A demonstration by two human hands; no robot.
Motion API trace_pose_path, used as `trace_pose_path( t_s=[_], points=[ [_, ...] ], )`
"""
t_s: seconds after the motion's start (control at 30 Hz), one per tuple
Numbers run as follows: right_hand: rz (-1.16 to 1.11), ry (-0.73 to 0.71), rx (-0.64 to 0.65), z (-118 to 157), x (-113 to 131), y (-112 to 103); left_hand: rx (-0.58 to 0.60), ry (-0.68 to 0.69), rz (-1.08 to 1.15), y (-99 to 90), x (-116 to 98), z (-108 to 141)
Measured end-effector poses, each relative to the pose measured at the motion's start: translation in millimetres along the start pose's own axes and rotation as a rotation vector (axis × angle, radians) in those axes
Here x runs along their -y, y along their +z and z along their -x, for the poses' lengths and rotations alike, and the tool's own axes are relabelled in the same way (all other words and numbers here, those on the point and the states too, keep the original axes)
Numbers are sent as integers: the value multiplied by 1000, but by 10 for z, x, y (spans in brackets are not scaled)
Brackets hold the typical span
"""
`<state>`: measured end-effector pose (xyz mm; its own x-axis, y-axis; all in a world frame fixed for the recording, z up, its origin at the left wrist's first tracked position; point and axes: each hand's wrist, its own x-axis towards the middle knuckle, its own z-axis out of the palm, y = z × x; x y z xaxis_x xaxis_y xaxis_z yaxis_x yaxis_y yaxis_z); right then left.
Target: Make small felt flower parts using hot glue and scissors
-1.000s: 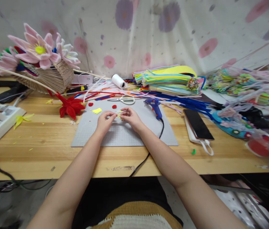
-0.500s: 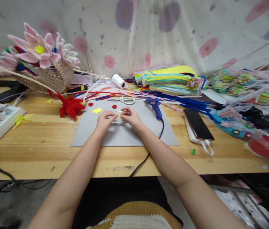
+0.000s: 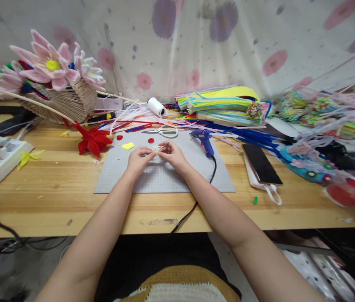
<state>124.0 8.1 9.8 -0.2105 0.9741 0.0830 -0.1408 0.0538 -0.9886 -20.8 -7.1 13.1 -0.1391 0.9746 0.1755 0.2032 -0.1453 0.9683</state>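
Note:
Above the grey cutting mat (image 3: 165,182), my left hand (image 3: 139,160) and my right hand (image 3: 173,156) meet fingertip to fingertip. Both pinch a small piece with thin pale yellow and white strands (image 3: 157,148); its exact shape is mostly hidden by the fingers. Just left of them lies a yellow scrap (image 3: 128,146). Two red pieces, one (image 3: 151,140) behind my hands and one (image 3: 119,137) farther left, rest on the mat. White-handled scissors (image 3: 168,132) lie at the mat's back edge, and a blue glue gun (image 3: 203,140) sits at its right.
A red fuzzy flower (image 3: 93,140) is left of the mat, below a pink flower bouquet (image 3: 51,65). Coloured pipe cleaners (image 3: 224,102) are heaped behind. To the right lies a phone (image 3: 262,164). The glue gun's black cable (image 3: 186,216) passes under my right forearm.
The fingertips have shifted slightly around the small piece, and less of its yellow part shows between them. Everything else looks the same.

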Motion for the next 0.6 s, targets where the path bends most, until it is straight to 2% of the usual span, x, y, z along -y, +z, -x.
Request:
trace_pose_path(
  t_s=[0.2,0.6],
  points=[
    [43,-13,-12,-3,6,-2,23,23,25,-7,0,5],
    [115,-61,-13,9,11,1,10,36,-77,2,53,-12]
  ],
)
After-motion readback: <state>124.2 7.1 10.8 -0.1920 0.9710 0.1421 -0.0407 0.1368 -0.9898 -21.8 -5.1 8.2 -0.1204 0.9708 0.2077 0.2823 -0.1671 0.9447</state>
